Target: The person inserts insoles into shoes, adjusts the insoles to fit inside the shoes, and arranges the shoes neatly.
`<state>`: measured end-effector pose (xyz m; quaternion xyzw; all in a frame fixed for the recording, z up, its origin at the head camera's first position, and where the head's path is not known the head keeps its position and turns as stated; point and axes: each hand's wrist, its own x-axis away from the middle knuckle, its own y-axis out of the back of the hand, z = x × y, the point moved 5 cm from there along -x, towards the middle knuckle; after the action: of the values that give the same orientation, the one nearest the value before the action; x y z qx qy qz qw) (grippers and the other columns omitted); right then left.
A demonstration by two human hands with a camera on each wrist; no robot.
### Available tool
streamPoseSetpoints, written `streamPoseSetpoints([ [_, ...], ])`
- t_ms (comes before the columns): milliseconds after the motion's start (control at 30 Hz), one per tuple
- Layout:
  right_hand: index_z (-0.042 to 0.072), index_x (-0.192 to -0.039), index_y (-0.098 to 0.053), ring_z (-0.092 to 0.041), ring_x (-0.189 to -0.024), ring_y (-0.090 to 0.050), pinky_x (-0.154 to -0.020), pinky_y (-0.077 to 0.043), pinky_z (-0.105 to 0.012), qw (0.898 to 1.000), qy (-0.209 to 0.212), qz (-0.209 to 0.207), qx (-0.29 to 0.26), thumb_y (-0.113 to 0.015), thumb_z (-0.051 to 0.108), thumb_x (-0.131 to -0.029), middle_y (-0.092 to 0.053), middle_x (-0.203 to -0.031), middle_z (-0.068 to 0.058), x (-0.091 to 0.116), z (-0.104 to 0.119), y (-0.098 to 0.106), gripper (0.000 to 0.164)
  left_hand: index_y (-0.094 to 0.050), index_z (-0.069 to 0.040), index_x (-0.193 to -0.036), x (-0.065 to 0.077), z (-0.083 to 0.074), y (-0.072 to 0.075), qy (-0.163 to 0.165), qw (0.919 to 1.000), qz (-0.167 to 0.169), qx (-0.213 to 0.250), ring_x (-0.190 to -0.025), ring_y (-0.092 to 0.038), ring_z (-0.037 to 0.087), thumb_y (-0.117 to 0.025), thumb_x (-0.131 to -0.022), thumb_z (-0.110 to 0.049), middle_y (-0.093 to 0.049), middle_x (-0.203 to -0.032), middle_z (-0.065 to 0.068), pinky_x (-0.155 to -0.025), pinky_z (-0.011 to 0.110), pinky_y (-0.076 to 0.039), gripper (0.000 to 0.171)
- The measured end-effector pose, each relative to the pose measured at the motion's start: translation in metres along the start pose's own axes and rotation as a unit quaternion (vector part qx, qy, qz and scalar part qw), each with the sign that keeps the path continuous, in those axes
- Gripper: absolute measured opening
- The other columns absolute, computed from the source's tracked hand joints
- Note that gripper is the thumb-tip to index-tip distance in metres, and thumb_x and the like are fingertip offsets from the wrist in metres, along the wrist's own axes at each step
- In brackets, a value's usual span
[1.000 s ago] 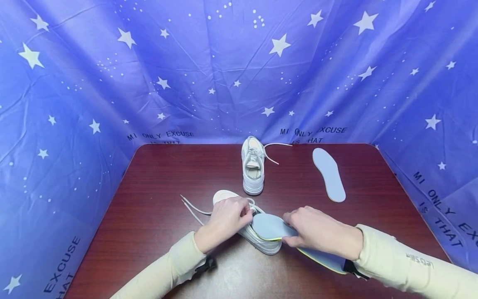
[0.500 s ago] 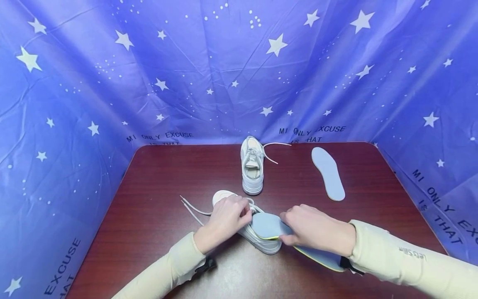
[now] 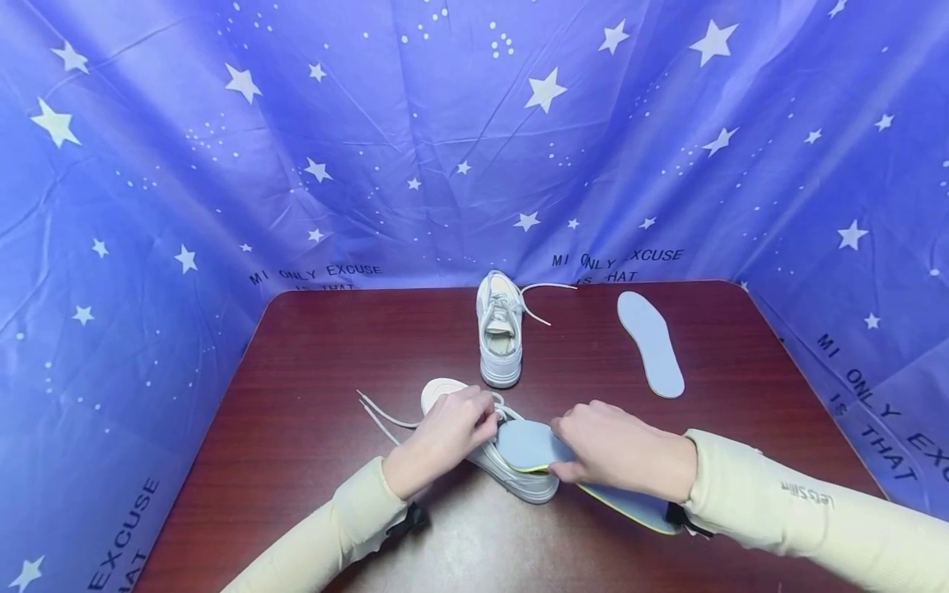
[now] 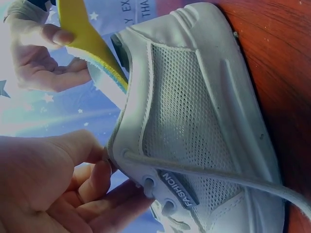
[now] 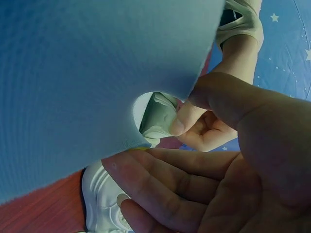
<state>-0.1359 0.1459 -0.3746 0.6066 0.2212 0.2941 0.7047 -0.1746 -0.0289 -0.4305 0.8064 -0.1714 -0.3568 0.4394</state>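
Your right hand (image 3: 623,453) pinches a pale-blue insole (image 3: 530,445) between thumb and fingers, one end dipping into the opening of a white shoe (image 3: 515,482), the other stretching back beneath your wrist. Your left hand (image 3: 452,428) pinches the shoe's upper edge beside the laces. Farther out on the reddish-brown desk (image 3: 319,354), a second shoe (image 3: 500,364) stands upright, with a spare insole (image 3: 652,342) lying flat to its right.

One white shoe (image 4: 187,104), one insole (image 3: 528,445), meeting at the collar.
Shoe: mesh-sided, sole down on the table (image 3: 334,346), toe toward far left, lace (image 4: 218,174) trailing. Insole: pale blue above, yellow beneath, slanted, one end at the opening; depth inside unclear.
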Motion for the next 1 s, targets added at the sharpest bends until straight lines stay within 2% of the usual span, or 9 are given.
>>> streamPoseSetpoints([
  [433, 0.015, -0.071, -0.055, -0.008, -0.049, -0.037, -0.045, -0.033, -0.027, 1.0, 0.011, -0.011, 0.012, -0.084, 0.029, -0.08, -0.041, -0.059, 0.01, -0.006, 0.001, -0.004, 0.033, -0.054, -0.013, -0.073, -0.002, 0.002, -0.001, -0.003, 0.9999, 0.008, 0.013, -0.061, -0.045, 0.01, -0.069, -0.088, -0.006, -0.045, -0.069, -0.005, -0.055, 0.022, -0.039, 0.023],
  [1000, 0.015, -0.069, -0.05, -0.01, -0.048, -0.037, -0.044, -0.034, -0.029, 1.0, 0.017, -0.009, 0.0, -0.082, 0.025, -0.08, -0.04, -0.057, 0.009, -0.022, 0.004, -0.008, 0.035, -0.055, -0.014, -0.073, -0.004, 0.004, -0.004, 0.004, 0.9997, 0.014, 0.021, -0.062, -0.047, 0.009, -0.07, -0.087, -0.007, -0.048, -0.07, -0.005, -0.055, 0.02, -0.039, 0.021],
])
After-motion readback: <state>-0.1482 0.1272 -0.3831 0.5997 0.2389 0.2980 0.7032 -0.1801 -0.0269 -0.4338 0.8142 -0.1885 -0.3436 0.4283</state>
